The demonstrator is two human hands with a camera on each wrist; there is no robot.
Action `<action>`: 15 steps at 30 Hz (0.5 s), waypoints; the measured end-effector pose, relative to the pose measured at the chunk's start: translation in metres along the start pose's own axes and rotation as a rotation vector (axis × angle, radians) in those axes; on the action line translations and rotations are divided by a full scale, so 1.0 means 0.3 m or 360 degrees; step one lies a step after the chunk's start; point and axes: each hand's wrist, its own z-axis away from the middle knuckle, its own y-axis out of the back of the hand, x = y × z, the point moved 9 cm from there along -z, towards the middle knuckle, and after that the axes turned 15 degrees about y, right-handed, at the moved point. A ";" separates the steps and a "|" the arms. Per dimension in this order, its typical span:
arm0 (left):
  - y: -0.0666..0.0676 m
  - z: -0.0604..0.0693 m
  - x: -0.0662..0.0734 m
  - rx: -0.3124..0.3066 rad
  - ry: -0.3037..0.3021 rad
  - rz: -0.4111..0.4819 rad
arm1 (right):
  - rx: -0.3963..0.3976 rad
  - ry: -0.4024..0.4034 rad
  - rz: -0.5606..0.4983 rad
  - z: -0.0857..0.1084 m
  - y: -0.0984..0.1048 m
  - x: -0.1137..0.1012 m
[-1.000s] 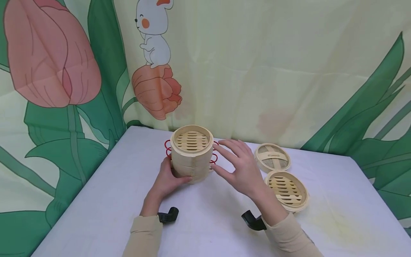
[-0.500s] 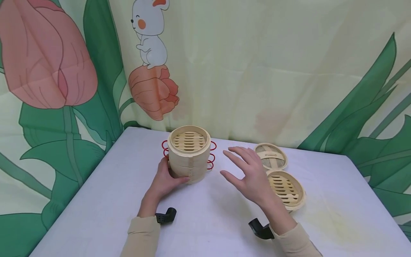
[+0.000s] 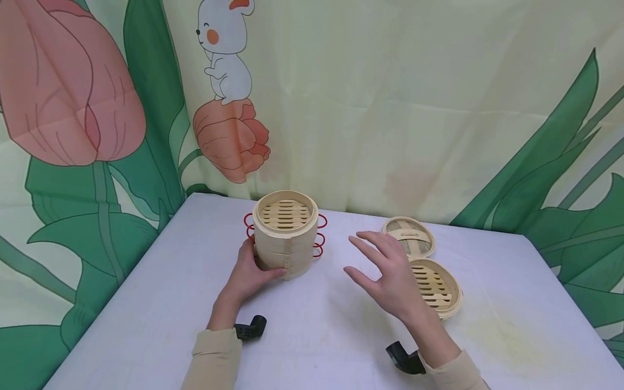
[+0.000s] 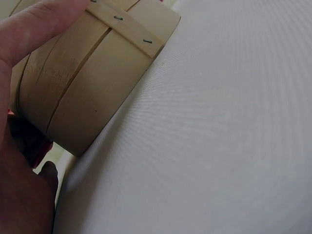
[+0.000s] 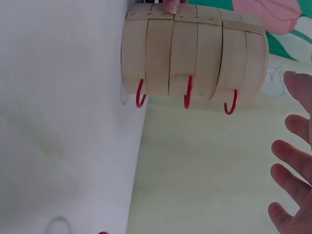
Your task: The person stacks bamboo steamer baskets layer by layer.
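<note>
Step in hand judged as steadying the steamer stack (image 3: 287, 244): best to hold low, press lightly with the thumb (image 4: 36, 27), and avoid squeezing the tiers out of line. Advisable to stay clear of the red loops (image 5: 189, 88). As to stack position: upright on the white cloth (image 3: 312, 346), gripped by the left hand (image 3: 247, 277), with thumb across the lower front wall and fingers round the left side, partly hidden. Apart from the right hand (image 3: 396, 279), held out with fingers spread, holding nothing, near the loose basket (image 3: 435, 290) and lid (image 3: 413, 236).
</note>
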 end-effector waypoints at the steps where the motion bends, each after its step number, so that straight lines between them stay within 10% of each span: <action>1: 0.000 0.000 0.000 -0.0003 0.0000 0.0002 | 0.0002 -0.0002 0.0002 0.004 0.002 0.001; 15: -0.001 -0.003 -0.003 0.0002 0.0016 -0.0026 | 0.0002 0.0002 0.0083 0.075 0.053 0.005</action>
